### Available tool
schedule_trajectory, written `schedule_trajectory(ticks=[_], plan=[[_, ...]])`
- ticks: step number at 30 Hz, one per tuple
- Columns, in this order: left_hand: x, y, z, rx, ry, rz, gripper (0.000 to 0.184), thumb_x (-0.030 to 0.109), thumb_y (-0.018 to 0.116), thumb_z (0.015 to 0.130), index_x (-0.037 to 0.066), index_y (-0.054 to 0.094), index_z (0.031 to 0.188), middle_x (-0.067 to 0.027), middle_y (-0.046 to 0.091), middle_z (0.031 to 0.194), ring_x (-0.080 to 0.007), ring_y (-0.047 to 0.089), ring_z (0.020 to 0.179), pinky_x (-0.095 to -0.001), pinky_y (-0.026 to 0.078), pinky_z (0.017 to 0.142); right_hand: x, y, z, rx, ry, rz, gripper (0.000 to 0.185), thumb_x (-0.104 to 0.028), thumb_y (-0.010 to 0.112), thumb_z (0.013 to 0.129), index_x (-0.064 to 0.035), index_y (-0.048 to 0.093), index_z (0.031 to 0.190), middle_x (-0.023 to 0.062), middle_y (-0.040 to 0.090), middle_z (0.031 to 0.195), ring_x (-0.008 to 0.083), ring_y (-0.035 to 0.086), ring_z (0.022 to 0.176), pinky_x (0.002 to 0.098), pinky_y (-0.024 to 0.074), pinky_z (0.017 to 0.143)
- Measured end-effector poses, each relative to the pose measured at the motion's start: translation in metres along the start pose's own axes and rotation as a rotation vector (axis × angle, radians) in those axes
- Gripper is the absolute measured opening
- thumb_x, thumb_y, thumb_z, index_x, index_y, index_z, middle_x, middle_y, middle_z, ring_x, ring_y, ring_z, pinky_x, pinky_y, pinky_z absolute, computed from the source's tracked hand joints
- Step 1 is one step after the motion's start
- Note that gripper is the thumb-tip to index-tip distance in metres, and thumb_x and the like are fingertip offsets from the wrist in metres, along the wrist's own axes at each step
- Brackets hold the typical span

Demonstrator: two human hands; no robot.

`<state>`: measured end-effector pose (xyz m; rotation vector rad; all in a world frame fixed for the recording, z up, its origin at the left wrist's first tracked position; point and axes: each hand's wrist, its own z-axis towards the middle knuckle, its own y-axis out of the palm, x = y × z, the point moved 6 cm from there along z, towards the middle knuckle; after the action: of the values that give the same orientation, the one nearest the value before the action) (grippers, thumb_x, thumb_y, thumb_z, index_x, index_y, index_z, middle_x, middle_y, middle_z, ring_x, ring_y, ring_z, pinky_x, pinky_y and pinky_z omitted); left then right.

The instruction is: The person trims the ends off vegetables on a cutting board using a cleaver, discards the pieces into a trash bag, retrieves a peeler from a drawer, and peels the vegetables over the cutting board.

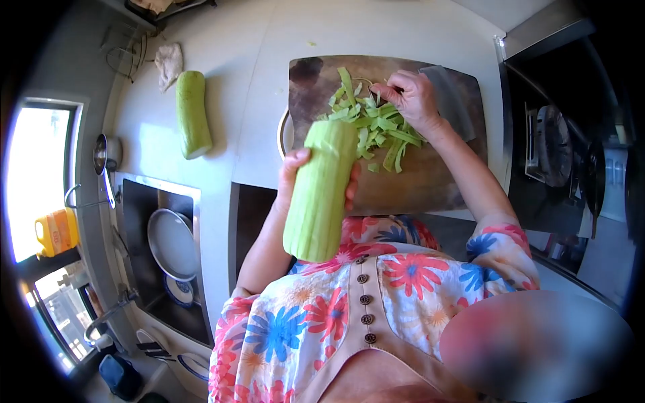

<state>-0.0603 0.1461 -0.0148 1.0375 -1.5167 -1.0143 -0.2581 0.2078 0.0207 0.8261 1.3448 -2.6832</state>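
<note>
A peeled pale green gourd (321,195) is gripped in my left hand (293,176), tilted slightly and raised in front of my body. My right hand (411,97) is over the peel strips, its fingers curled together; what they hold is too small to name. Green peel strips (384,127) lie heaped on the dark brown cutting board (403,191) beneath and beside that hand. A wide translucent blade (451,101), perhaps a cleaver, rests on the board's right part. A second gourd (193,114), its skin darker green, lies on the counter to the left.
On the left, the sink (141,221) holds a pan (173,243) and a bowl. A small metal pot (106,153) and a crumpled cloth (169,66) are near the counter's far left edge. A plate rim shows beside the board. The stove (551,148) stands at the right.
</note>
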Motion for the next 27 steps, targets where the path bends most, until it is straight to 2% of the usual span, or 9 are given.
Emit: schedule_trajectory(ticks=[3, 6, 9, 12, 17, 20, 21, 25, 27], plan=[[-0.001, -0.002, 0.005, 0.174, 0.047, -0.032, 0.073, 0.051, 0.06, 0.071, 0.0, 0.048, 0.123, -0.0203, 0.057, 0.099, -0.029, 0.061, 0.075, -0.0435, 0.057, 0.058, -0.019, -0.007, -0.003, 0.005, -0.012, 0.146, 0.037, -0.032, 0.07, 0.081, -0.0036, 0.056, 0.063, 0.0055, 0.049, 0.057, 0.0196, 0.045, 0.051, 0.0314, 0.0354, 0.049], [-0.006, -0.016, 0.004, 0.208, 0.038, 0.047, 0.067, 0.048, 0.063, 0.075, 0.001, 0.05, 0.121, -0.0193, 0.06, 0.094, -0.0296, 0.063, 0.074, -0.0437, 0.057, 0.058, -0.012, -0.005, -0.014, -0.008, 0.052, 0.223, 0.036, -0.032, 0.071, 0.081, -0.0035, 0.056, 0.064, 0.0059, 0.048, 0.057, 0.0193, 0.044, 0.051, 0.0311, 0.0345, 0.048], [-0.004, -0.032, -0.005, 0.489, 0.061, 0.226, 0.066, 0.049, 0.06, 0.08, 0.001, 0.049, 0.124, -0.0222, 0.059, 0.102, -0.0338, 0.063, 0.082, -0.0484, 0.056, 0.061, -0.023, -0.01, -0.025, -0.041, 0.015, 0.255, 0.039, -0.034, 0.07, 0.08, -0.0037, 0.054, 0.062, 0.0059, 0.048, 0.056, 0.02, 0.044, 0.05, 0.0321, 0.0345, 0.048], [-0.002, -0.033, -0.003, 0.553, 0.109, 0.164, 0.063, 0.049, 0.058, 0.083, -0.001, 0.051, 0.123, -0.0232, 0.062, 0.099, -0.037, 0.065, 0.08, -0.0518, 0.055, 0.063, -0.035, -0.01, -0.032, -0.045, -0.06, 0.24, 0.039, -0.036, 0.07, 0.079, -0.0063, 0.052, 0.06, 0.005, 0.046, 0.055, 0.0209, 0.046, 0.051, 0.0318, 0.0347, 0.052], [-0.009, -0.007, -0.003, 0.301, -0.005, 0.077, 0.071, 0.059, 0.036, 0.089, -0.001, 0.05, 0.123, -0.0249, 0.061, 0.101, -0.0352, 0.064, 0.085, -0.0468, 0.054, 0.07, -0.063, -0.011, -0.034, 0.011, -0.2, 0.157, 0.04, -0.039, 0.072, 0.074, -0.0101, 0.049, 0.058, 0.0013, 0.044, 0.054, 0.0195, 0.046, 0.053, 0.0316, 0.0321, 0.056], [-0.017, 0.004, -0.004, 0.107, -0.074, -0.097, 0.07, 0.057, 0.04, 0.087, -0.002, 0.05, 0.123, -0.0245, 0.06, 0.102, -0.0344, 0.064, 0.084, -0.0471, 0.053, 0.069, -0.077, -0.015, -0.029, 0.049, -0.24, 0.132, 0.041, -0.04, 0.074, 0.072, -0.0115, 0.048, 0.058, 0.0, 0.043, 0.054, 0.0186, 0.046, 0.053, 0.0319, 0.0306, 0.055], [-0.018, -0.003, -0.009, 0.145, -0.08, -0.061, 0.068, 0.053, 0.049, 0.083, -0.003, 0.05, 0.121, -0.0236, 0.06, 0.103, -0.034, 0.064, 0.082, -0.0461, 0.054, 0.068, -0.081, -0.017, -0.028, 0.047, -0.261, 0.119, 0.041, -0.04, 0.074, 0.071, -0.0116, 0.048, 0.058, -0.0001, 0.043, 0.054, 0.0184, 0.046, 0.053, 0.0317, 0.0304, 0.055], [-0.015, -0.007, -0.017, 0.205, -0.078, -0.011, 0.065, 0.042, 0.064, 0.074, -0.004, 0.051, 0.118, -0.0219, 0.06, 0.099, -0.0343, 0.064, 0.08, -0.0454, 0.054, 0.067, -0.094, -0.018, -0.022, 0.041, -0.316, 0.062, 0.042, -0.041, 0.075, 0.07, -0.0121, 0.047, 0.056, -0.0005, 0.043, 0.054, 0.0178, 0.046, 0.053, 0.0312, 0.0308, 0.055], [-0.008, -0.012, -0.022, 0.232, -0.096, -0.009, 0.064, 0.042, 0.064, 0.074, -0.004, 0.051, 0.117, -0.0219, 0.06, 0.098, -0.0346, 0.064, 0.08, -0.0455, 0.054, 0.066, -0.104, -0.013, -0.021, 0.049, -0.331, 0.092, 0.043, -0.04, 0.075, 0.07, -0.0122, 0.046, 0.055, -0.0006, 0.043, 0.054, 0.0174, 0.046, 0.053, 0.0309, 0.0312, 0.055]])
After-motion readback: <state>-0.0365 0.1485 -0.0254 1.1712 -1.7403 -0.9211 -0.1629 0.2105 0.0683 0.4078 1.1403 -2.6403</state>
